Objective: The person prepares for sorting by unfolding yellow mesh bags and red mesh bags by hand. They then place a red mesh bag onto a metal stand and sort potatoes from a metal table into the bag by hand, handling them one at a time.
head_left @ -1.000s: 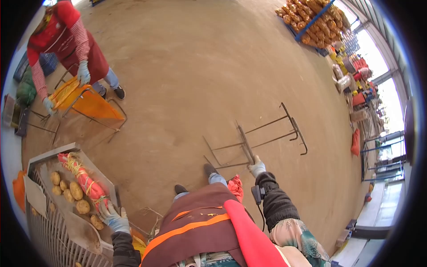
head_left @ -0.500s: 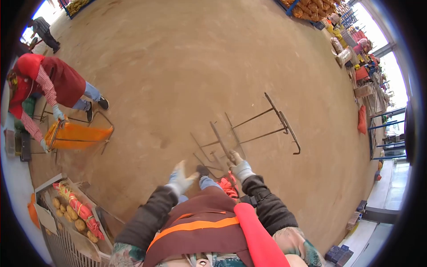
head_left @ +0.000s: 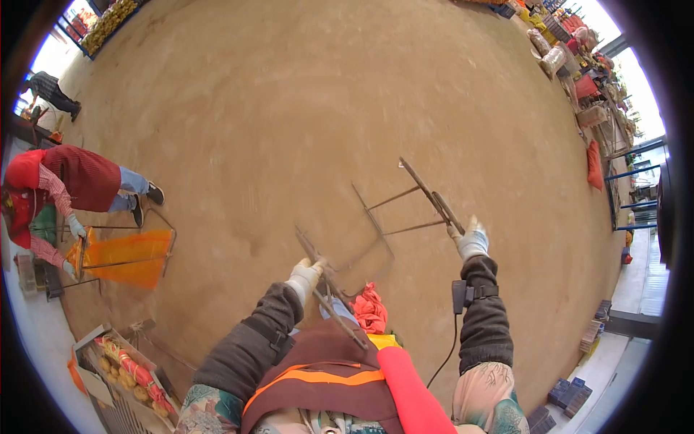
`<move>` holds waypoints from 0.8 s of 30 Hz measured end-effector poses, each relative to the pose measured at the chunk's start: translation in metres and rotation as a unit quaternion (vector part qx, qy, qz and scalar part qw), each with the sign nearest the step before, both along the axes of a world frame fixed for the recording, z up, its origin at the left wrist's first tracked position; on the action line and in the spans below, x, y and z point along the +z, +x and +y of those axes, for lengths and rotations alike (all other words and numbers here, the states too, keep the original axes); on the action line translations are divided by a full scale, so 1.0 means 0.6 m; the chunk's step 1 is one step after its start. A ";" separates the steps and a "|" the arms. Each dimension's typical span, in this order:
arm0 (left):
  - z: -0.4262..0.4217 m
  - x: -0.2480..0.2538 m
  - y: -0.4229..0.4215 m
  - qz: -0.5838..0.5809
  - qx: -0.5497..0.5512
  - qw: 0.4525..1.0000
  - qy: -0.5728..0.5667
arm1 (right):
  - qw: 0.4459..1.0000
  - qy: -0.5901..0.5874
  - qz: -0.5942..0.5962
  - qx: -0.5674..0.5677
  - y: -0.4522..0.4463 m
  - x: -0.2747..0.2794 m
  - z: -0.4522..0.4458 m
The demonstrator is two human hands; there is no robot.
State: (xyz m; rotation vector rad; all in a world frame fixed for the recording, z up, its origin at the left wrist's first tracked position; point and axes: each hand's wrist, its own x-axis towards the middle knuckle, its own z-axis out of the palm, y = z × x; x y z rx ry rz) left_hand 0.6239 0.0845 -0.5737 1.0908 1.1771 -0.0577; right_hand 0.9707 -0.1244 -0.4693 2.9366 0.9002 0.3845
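Note:
My left hand (head_left: 306, 276), in a pale glove, is closed round a bar of a dark metal frame (head_left: 340, 311) close to the apron. Further right, my gloved right hand (head_left: 470, 241) grips the near end of a second metal frame (head_left: 412, 228), which stands on the brown floor. Between my legs and that second frame lies a bundle of red mesh (head_left: 369, 309), with something yellow (head_left: 383, 340) beside it. The lower part of the left frame is partly hidden by my arm and apron.
At the left, a person (head_left: 79, 177) bends over a metal frame holding an orange bag (head_left: 130, 258). A slatted tray (head_left: 101, 380) at lower left holds potatoes (head_left: 124, 377) and a red bundle (head_left: 134, 365). Sacks (head_left: 553, 60) and blue racks (head_left: 632, 173) line the right.
My left hand left the red bundle on the tray and took hold of the nearer frame. My right hand moved from that frame to the farther one. The view shifted; the other person bends lower.

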 end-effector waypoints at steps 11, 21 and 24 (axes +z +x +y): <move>0.103 0.108 0.087 -0.048 0.236 0.961 -0.133 | 0.867 0.027 0.483 -0.123 0.007 -0.002 -0.082; 0.164 0.109 0.195 0.029 0.232 0.972 -0.005 | 0.852 0.051 0.496 -0.158 0.015 0.006 -0.092; 0.172 0.082 0.201 0.024 0.245 0.969 0.011 | 0.865 0.042 0.484 -0.124 0.000 -0.028 -0.084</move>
